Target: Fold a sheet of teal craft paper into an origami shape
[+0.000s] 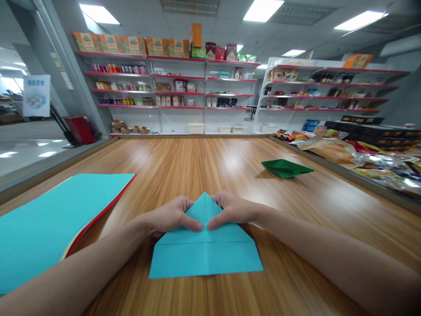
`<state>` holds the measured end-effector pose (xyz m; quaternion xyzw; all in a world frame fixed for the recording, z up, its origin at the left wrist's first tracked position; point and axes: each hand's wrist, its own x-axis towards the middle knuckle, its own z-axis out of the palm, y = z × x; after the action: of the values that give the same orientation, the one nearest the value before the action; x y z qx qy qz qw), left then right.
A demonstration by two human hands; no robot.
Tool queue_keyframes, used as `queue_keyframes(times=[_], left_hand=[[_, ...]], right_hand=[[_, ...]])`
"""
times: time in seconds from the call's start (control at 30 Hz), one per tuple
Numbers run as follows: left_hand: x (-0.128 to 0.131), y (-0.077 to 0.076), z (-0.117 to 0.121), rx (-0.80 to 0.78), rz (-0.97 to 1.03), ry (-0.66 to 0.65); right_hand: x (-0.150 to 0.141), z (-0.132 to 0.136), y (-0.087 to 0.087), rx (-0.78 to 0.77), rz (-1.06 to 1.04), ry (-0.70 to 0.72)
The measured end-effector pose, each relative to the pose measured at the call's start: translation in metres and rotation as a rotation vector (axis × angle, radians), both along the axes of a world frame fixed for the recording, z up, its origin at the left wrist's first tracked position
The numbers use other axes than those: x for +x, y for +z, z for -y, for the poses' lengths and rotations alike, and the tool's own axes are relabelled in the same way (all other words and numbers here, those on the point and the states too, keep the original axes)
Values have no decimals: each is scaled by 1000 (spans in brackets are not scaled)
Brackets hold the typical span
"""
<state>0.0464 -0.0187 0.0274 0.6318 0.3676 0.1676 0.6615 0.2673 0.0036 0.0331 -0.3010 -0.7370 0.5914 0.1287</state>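
Observation:
A light blue sheet of paper (204, 256), folded to a point at its far end, is held just in front of me. Crease lines run down its middle and across its lower part. My left hand (176, 215) grips its left slanted edge, thumb on top and fingers hidden underneath. On the opposite slanted edge, my right hand (232, 208) grips in the same way. The two thumb tips almost meet at the centre crease. Farther off to the right, a folded dark green paper boat (287, 168) rests on the wooden table (184, 162).
A stack of coloured paper (66, 215), blue on top with red and cream beneath, lies at the left. Packaged snacks (335, 149) crowd the area beyond the table's right edge. Shelves of goods (177, 79) stand behind the table's far edge.

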Motion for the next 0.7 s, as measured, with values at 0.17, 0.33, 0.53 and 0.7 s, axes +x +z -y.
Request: queue_keyframes(times=[0.17,0.33,0.53,0.7], left_hand=[[0,1,0,21,-28,-3],[0,1,0,25,-18,8],[0,1,0,18,-19,25],[2,-3,1,13,-8,40]], right_hand=[[0,-1,-1,-18,-9,-5],[1,3,9,32,274,-105],[1,9,9,-46,321,-156],[0,10,5,46,352,-202]])
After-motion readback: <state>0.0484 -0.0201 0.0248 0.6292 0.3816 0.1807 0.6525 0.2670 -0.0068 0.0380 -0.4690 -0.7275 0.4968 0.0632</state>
